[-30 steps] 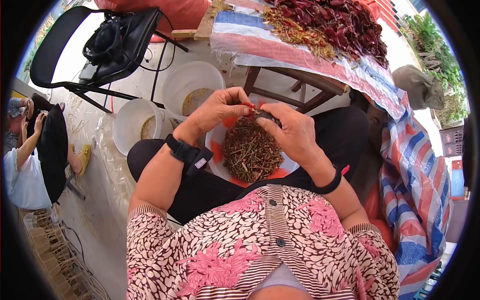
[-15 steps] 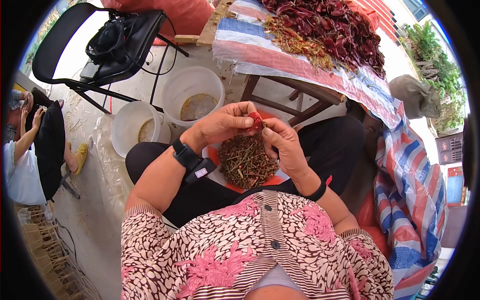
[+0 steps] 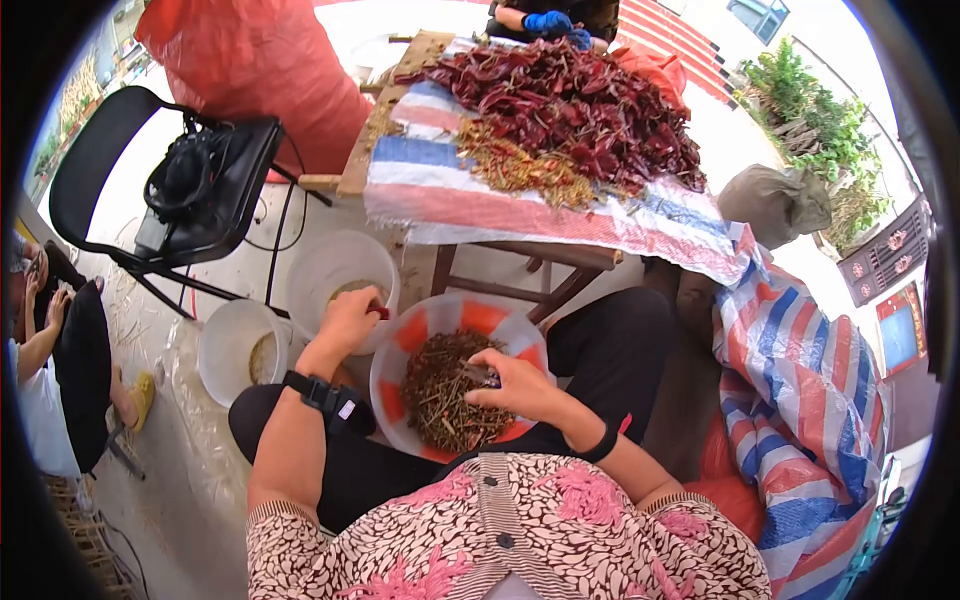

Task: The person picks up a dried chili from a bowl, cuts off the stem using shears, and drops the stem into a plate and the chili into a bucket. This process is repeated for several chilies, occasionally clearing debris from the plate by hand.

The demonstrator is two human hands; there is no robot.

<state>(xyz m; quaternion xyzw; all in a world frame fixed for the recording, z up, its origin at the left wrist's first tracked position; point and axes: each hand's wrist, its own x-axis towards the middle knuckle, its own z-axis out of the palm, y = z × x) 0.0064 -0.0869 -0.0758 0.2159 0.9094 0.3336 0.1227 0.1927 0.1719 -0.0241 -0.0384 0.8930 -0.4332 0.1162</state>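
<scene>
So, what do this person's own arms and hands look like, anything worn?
Both hands are bare: left hand, right hand. The left wrist carries a black strap with a white-labelled black device; the right wrist a black band with a red tab. Short stripe-cuffed sleeves of a brown-and-white blouse with pink flowers.

You have nothing legible in front of you. The white tag [image 3: 347, 408] on the black wrist strap behind your left hand [image 3: 350, 318] is too small to read. At the right edge, the dark panel with red marks [image 3: 888, 252] and the red-framed board [image 3: 897, 335] below it are too blurred to make out.
</scene>
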